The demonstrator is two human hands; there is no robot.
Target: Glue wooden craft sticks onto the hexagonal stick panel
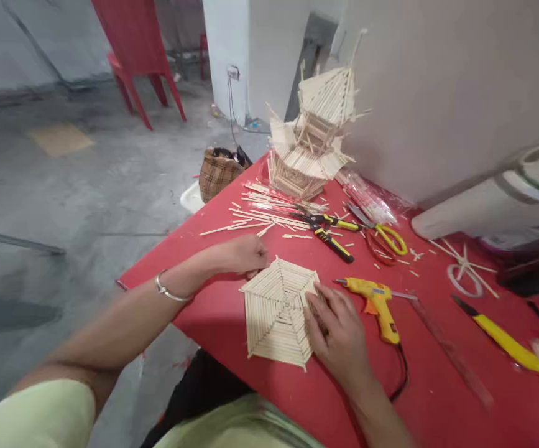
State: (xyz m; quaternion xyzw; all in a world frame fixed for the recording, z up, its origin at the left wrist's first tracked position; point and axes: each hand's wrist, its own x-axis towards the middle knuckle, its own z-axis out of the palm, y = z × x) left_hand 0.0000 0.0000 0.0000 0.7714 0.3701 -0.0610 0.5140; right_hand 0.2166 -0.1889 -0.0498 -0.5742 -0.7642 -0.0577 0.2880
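A hexagonal panel of thin wooden sticks (273, 311), laid in rings like a spider web, lies flat on the red table (217, 274). My left hand (244, 254), a silver bangle on its wrist, is at the panel's upper left edge. Its fingers are curled together, and what they hold, if anything, is hidden. My right hand (339, 330) rests on the panel's right edge, fingers stretched out and slightly apart. Just to its right lies a yellow hot glue gun (374, 298), nozzle pointing left and cord trailing toward me.
Behind the panel are loose sticks (264, 214), pliers (329, 233) and yellow-handled scissors (385, 236). A tiered stick model (316, 137) stands at the far corner. At right lie a yellow utility knife (502, 339), a tape ring (453, 283) and a large white roll (474, 202).
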